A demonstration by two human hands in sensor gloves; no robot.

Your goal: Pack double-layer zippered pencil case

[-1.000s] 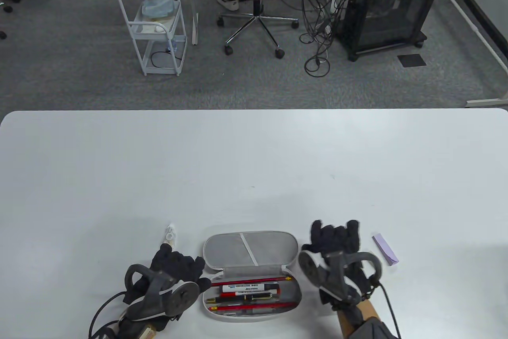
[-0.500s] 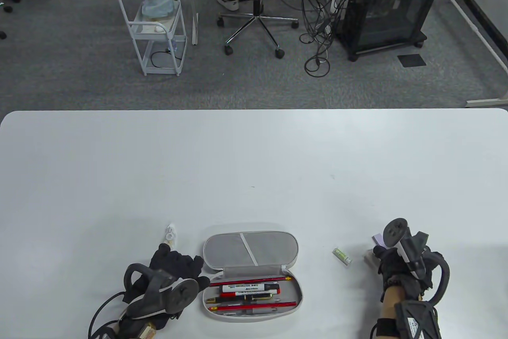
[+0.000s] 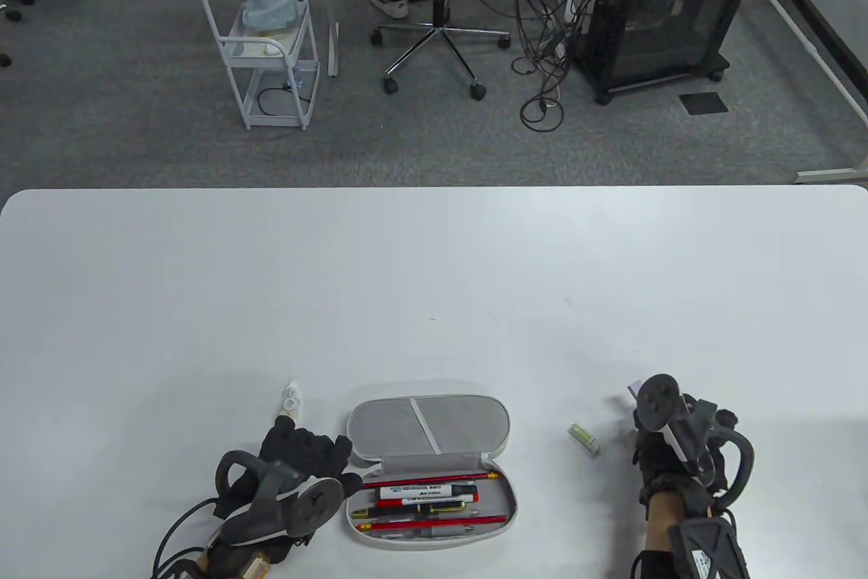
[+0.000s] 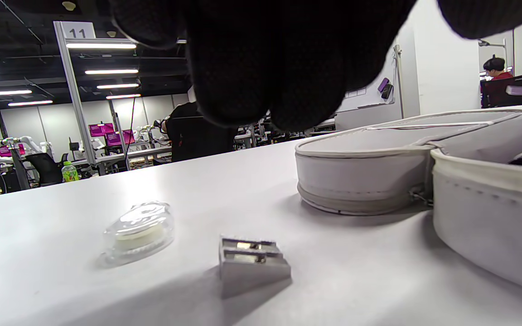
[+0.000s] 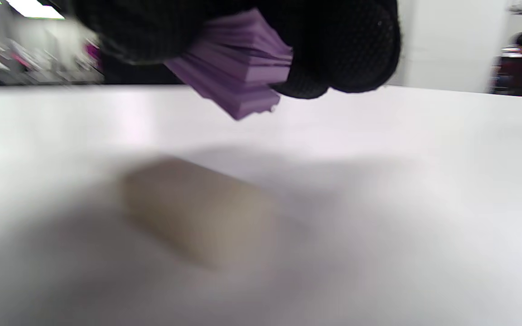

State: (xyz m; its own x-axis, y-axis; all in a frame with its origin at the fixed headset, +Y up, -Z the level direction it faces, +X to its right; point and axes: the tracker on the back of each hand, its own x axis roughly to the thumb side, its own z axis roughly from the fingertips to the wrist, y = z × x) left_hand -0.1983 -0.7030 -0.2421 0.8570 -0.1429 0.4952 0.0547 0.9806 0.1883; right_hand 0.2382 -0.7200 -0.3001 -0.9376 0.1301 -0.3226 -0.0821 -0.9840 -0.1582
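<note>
The grey double-layer pencil case (image 3: 427, 426) lies open near the table's front edge. Its lower tray (image 3: 434, 501) holds red pencils, a marker and a pen. My left hand (image 3: 308, 453) rests beside the case's left end, holding nothing; its fingers (image 4: 265, 59) hang above a metal sharpener (image 4: 252, 265). My right hand (image 3: 661, 450) is to the right of the case. It grips a purple sticky-note pad (image 5: 238, 77) and holds it above the table; a corner of the pad (image 3: 634, 389) shows from above. A blurred beige eraser (image 5: 197, 208) lies under it.
A small green-labelled item (image 3: 584, 438) lies between the case and my right hand. A clear plastic correction tape (image 3: 291, 401) lies just beyond my left hand, also seen in the left wrist view (image 4: 138, 231). The white table (image 3: 434, 281) stretches far back.
My right hand went from the case's right end to the purple pad, took hold of it and lifted it. The green-labelled item came into sight. My left hand stayed put.
</note>
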